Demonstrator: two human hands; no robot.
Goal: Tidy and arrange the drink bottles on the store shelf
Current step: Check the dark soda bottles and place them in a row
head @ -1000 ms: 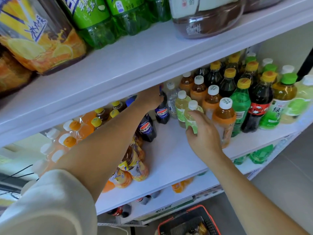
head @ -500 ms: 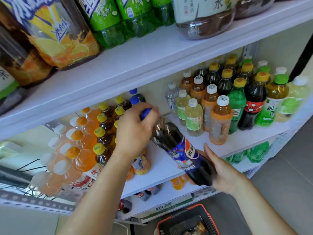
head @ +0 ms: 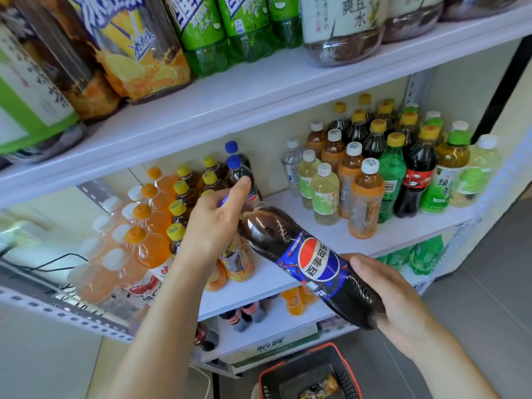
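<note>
A large dark cola bottle (head: 305,259) with a blue label lies tilted in front of the middle shelf (head: 290,203), its blue cap pointing up left. My left hand (head: 214,223) grips its neck and cap. My right hand (head: 385,295) cups its base from below. Two more blue-capped cola bottles (head: 239,171) stand behind my left hand. Left of them are rows of yellow-capped dark tea bottles (head: 184,197) and orange drink bottles (head: 149,223). On the right stands a group of white-capped tea bottles (head: 325,191).
Green soda (head: 391,174), a red-label cola (head: 417,177) and green tea bottles (head: 449,174) fill the shelf's right end. Large bottles (head: 138,50) crowd the top shelf. A lower shelf (head: 276,321) holds more drinks. A red basket (head: 311,372) sits on the floor below.
One second ago my left hand reached deep into the shelf and my right hand held a small pale green bottle. Now both hands hold the big cola bottle, pulled out in front of the shelf.
</note>
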